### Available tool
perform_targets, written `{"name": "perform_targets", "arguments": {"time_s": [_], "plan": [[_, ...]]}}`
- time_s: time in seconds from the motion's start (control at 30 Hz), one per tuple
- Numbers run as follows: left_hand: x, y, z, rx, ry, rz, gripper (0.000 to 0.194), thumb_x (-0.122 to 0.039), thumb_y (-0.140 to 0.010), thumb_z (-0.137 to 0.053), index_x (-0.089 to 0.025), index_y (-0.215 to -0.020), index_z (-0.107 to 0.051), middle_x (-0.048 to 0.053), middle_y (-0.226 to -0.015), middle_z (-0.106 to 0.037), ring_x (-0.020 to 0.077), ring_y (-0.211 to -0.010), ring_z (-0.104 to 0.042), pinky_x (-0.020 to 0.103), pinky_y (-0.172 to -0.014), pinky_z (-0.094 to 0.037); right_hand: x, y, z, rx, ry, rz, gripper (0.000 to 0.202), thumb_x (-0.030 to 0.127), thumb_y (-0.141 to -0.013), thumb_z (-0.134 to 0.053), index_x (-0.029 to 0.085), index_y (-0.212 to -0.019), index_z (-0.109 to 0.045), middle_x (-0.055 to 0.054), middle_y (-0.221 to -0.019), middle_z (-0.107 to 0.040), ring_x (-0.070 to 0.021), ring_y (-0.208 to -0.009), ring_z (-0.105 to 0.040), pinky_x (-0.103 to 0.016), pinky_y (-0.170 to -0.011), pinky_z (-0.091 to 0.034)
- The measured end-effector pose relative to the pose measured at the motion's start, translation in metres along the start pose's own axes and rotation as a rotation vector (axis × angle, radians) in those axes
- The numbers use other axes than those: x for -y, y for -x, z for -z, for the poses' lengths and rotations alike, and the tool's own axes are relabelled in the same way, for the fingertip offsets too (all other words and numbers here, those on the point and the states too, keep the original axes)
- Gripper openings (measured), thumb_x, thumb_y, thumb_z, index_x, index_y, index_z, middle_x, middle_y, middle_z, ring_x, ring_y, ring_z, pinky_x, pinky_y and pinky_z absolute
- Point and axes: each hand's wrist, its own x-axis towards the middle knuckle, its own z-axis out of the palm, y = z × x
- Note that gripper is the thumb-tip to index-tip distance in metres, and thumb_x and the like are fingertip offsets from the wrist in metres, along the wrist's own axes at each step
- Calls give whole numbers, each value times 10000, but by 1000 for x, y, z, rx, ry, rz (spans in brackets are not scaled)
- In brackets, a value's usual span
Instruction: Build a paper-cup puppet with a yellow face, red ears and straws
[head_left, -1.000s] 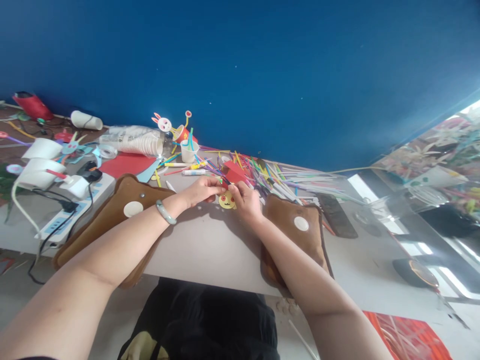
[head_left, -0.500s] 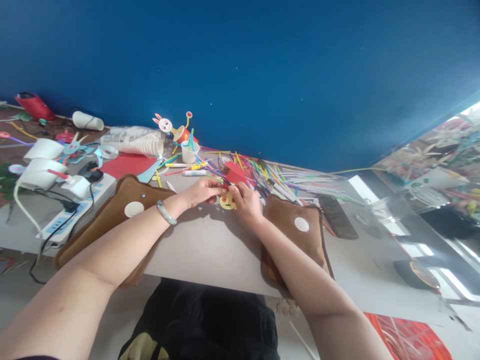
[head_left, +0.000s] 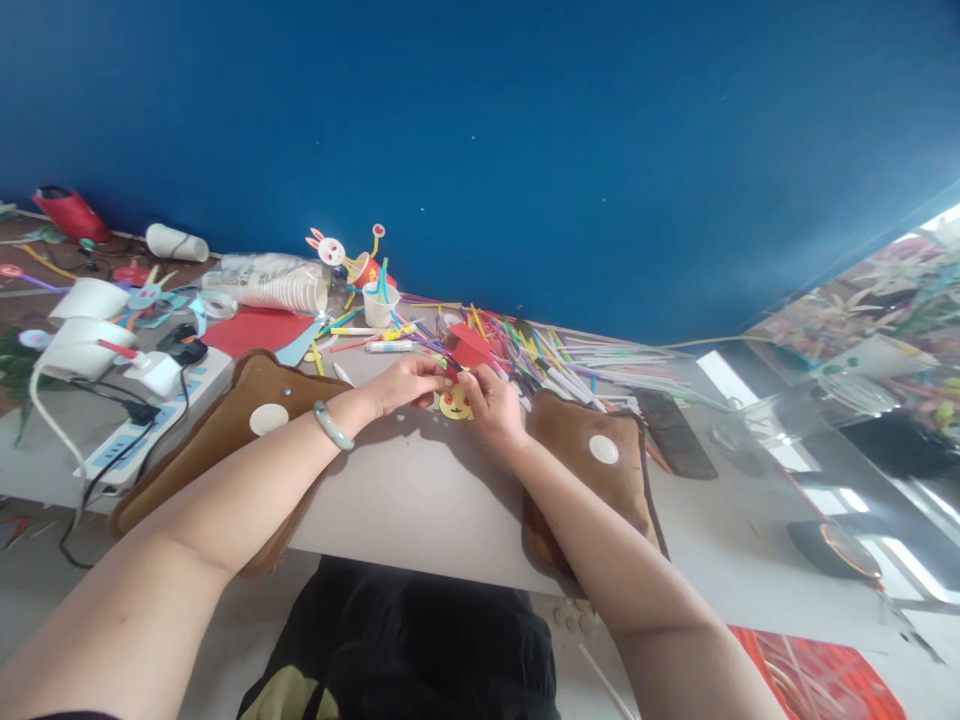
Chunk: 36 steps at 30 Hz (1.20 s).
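My left hand (head_left: 409, 386), with a jade-like bangle on the wrist, is closed in a pinch at the lower edge of a piece of red paper (head_left: 471, 345). My right hand (head_left: 491, 400) is closed against the same paper from the other side, thumb on top. The fingertips of both hands nearly meet, and a small dark bit shows between them that I cannot make out. Just below the fingers is a yellow paper face (head_left: 454, 404) with red eyes or cheeks, partly covered by the right thumb. Whether it lies on the table or is held is unclear.
Brown cushions (head_left: 592, 450) lie under both forearms. Behind the hands spread many coloured straws and pens (head_left: 540, 360). A white cup (head_left: 380, 303), a decorated rabbit cup (head_left: 367, 268) and stacked paper cups (head_left: 289, 290) stand at left, beyond a power strip (head_left: 142, 425). A phone (head_left: 677, 435) lies right.
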Motion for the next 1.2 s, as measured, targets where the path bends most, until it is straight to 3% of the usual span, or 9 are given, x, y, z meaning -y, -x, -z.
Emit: {"name": "perform_targets", "arguments": {"time_s": [1.2], "plan": [[-1, 2, 0, 11, -10, 6, 272, -364, -733, -744, -130, -718, -606, -46, -555, -502, 51, -435, -444, 208, -445, -303, 1, 2, -2, -4, -15, -10, 474, 615, -953, -367, 218, -744, -519, -10, -616, -558, -147, -567, -467, -255, -542, -316]]}}
